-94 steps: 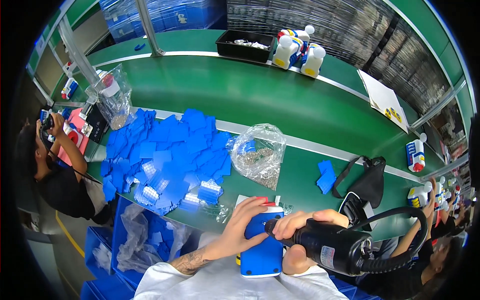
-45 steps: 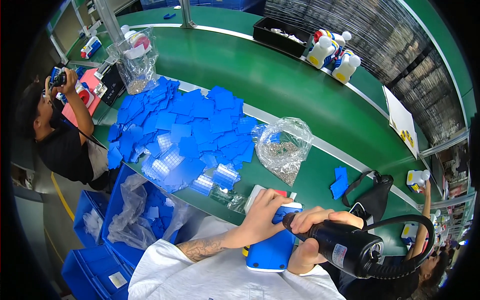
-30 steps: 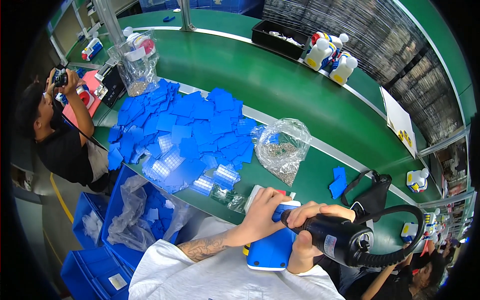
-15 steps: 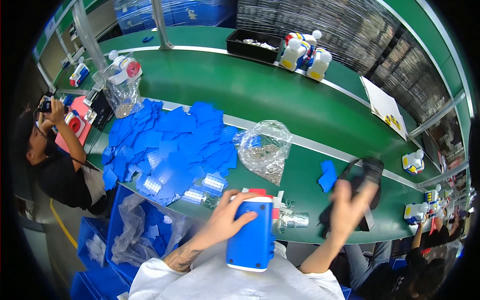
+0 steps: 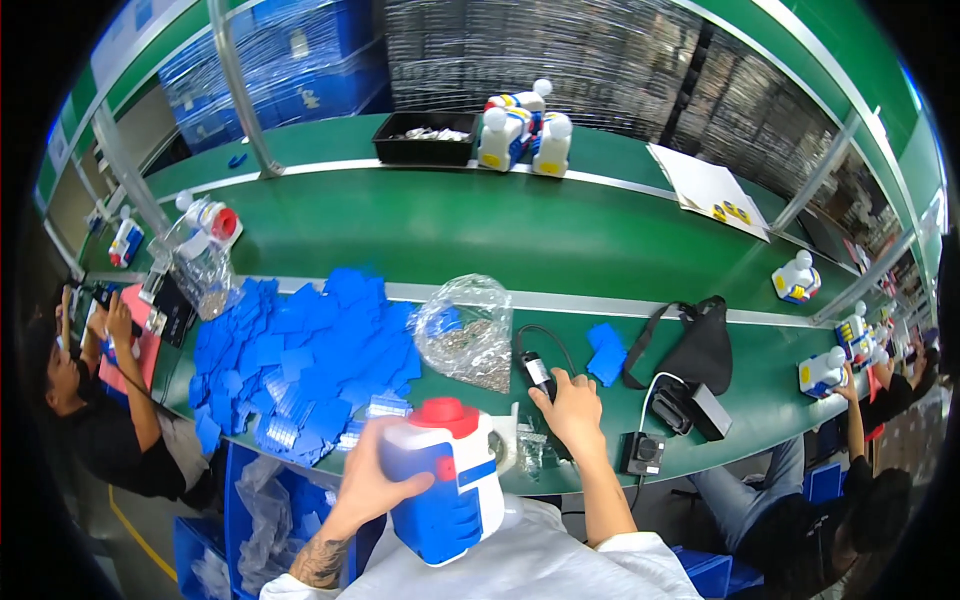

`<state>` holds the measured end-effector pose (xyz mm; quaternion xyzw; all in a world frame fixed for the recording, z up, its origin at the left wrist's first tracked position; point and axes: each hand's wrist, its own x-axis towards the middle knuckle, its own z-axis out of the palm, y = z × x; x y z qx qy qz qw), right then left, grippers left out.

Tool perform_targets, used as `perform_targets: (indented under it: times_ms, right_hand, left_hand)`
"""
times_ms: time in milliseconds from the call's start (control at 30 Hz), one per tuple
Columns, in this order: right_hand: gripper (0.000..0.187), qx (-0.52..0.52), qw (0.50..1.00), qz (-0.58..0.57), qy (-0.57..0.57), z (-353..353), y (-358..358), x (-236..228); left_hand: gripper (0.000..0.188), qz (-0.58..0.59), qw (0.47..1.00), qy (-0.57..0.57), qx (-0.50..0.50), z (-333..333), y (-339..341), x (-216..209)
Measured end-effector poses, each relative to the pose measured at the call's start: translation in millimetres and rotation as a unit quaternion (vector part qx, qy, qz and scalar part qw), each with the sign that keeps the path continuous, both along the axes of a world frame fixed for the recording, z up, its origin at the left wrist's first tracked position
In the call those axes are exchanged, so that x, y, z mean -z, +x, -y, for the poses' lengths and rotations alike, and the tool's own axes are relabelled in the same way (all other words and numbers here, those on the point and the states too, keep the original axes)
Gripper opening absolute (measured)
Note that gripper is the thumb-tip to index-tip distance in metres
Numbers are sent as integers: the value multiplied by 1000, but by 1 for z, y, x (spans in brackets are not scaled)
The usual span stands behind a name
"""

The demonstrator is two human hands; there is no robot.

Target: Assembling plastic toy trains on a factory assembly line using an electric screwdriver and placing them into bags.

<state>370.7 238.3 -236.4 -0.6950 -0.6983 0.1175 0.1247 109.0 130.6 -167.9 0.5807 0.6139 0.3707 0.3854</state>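
My left hand (image 5: 368, 482) grips a toy body (image 5: 445, 495) of blue and white plastic with a red round cap, held tilted in front of my chest. My right hand (image 5: 574, 410) is closed over a black corded electric screwdriver (image 5: 538, 372) at the table; part of the tool is hidden under the hand. Just left of that tool, a clear plastic bag (image 5: 470, 340) holds many small screws. Close to the toy's right side lie a roll of clear tape and some crumpled clear film (image 5: 532, 452).
A heap of blue sheets (image 5: 300, 350) covers the bench's left part. To the right are a black pouch (image 5: 700, 345), a small dark box (image 5: 642, 453) and blue pieces (image 5: 606, 354). Finished-looking toys (image 5: 505, 135) and a black bin (image 5: 425, 150) stand behind. Co-workers sit at both sides.
The toy has turned from its flat blue face to show its red cap and white side. My right hand has moved left from the black pouch to the screwdriver. The view has shifted.
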Motion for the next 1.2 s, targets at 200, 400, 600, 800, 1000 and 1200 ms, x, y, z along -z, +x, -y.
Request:
perform_targets:
  times_ms: [200, 400, 600, 800, 1000, 1200]
  right_hand:
    - [47, -224, 735, -612, -189, 24, 37, -134]
    - [53, -166, 676, -674, -248, -40, 45, -143]
    - [65, -21, 854, -518, -35, -118, 31, -108]
    - [70, 113, 974, -158, 117, -227, 16, -19]
    - [51, 187, 949, -145, 210, -216, 37, 3]
    - [45, -83, 870, -397, 281, 30, 126, -21]
  left_hand:
    - [86, -166, 885, 413, 138, -29, 22, -111]
    - [40, -386, 676, 589, 218, -104, 58, -66]
    - [51, -415, 765, 461, 171, -163, 83, -32]
    - [51, -321, 879, 286, 207, -106, 73, -7]
    - [47, -247, 918, 197, 241, -88, 94, 28]
    - [43, -232, 874, 262, 338, -61, 132, 55]
